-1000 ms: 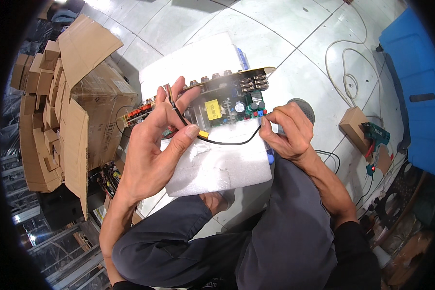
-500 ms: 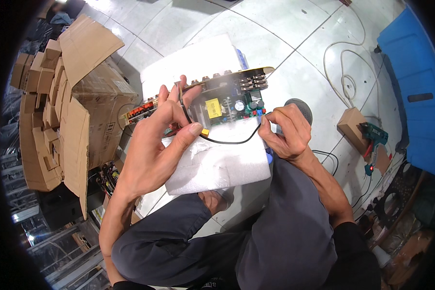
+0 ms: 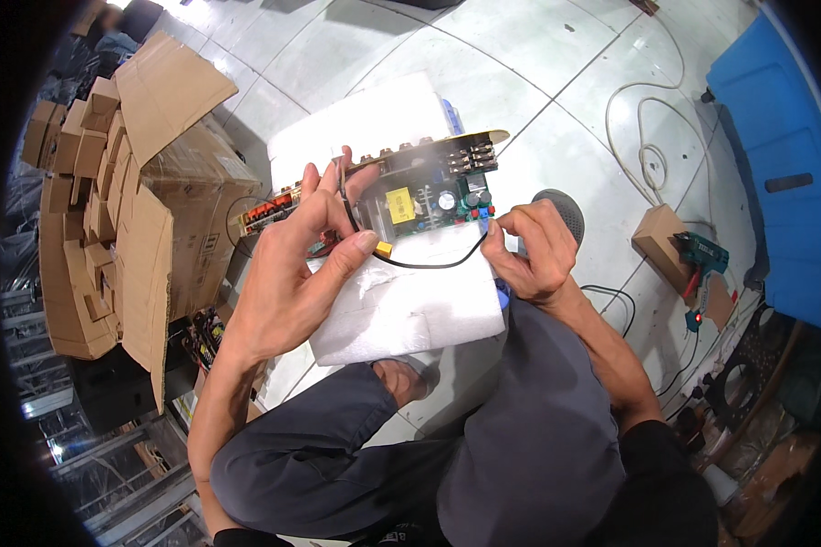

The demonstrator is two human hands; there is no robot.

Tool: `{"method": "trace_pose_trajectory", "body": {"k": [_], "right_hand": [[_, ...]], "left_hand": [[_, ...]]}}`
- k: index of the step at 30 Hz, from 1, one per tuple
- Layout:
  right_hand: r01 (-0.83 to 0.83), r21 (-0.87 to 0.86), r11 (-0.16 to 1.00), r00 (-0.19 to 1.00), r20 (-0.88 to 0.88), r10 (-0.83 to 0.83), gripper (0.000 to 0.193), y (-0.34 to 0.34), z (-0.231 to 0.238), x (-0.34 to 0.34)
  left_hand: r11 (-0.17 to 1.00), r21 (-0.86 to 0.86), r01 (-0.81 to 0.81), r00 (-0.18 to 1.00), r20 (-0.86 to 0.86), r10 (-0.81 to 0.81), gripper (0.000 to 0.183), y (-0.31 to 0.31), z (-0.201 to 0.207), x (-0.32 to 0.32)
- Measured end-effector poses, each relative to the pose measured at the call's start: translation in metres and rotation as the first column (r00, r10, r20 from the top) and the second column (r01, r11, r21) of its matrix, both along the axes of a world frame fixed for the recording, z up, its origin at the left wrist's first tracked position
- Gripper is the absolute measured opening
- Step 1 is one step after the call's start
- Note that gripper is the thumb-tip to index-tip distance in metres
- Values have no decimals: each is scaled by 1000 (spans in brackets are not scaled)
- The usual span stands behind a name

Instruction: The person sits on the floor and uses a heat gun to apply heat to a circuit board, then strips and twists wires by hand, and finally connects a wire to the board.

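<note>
A green circuit board [image 3: 470, 190] with a yellow transformer [image 3: 400, 206], a clear cover and a row of knobs along its far edge rests on a white foam block [image 3: 410, 319]. A black cable [image 3: 429, 265] sags in a curve between my hands. My left hand [image 3: 292, 283] pinches that cable between thumb and fingers at the board's left part, other fingers raised. At the board's right end my right hand [image 3: 540, 251] is closed on the cable's other end, against a small blue terminal [image 3: 484, 213]. The exact tip is hidden by my fingers.
An open cardboard box [image 3: 196, 219] stands at the left. To the right, a green glue gun [image 3: 702, 255] with a lit red light leans on a small carton [image 3: 659, 232]. Behind it is a blue plastic bin [image 3: 766, 173]. A pale cord [image 3: 643, 137] loops over the tiled floor.
Both hands keep their hold on the cable, almost unmoved. The view has shifted slightly, so the board and right hand appear a little farther left.
</note>
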State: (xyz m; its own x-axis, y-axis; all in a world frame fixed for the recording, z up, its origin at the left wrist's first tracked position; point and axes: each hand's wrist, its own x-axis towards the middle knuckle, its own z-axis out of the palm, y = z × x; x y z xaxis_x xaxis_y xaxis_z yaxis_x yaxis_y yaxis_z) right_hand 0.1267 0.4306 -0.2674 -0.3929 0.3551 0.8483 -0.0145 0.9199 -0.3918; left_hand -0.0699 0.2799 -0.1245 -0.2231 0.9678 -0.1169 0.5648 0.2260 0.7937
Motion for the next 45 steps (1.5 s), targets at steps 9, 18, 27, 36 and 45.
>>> {"method": "trace_pose_trajectory", "body": {"k": [9, 18, 27, 36, 45], "right_hand": [[54, -43, 998, 998, -23, -55, 24, -5, -6, -1], [99, -84, 992, 994, -33, -102, 23, -10, -9, -2], [192, -151, 970, 980, -29, -198, 24, -9, -15, 1], [255, -364, 896, 917, -204, -344, 18, 5, -11, 7], [124, -425, 897, 865, -397, -307, 25, 12, 25, 21]], "left_hand": [[1000, 0, -2, 1000, 0, 2, 10, 1, 1, 2], [1000, 12, 28, 997, -73, -28, 14, 2, 2, 3], [1000, -11, 4, 1000, -22, -4, 12, 1, 4, 4], [1000, -7, 25, 999, -20, -25, 13, 5, 5, 7], [1000, 12, 22, 988, -151, -20, 14, 5, 11, 10]]}}
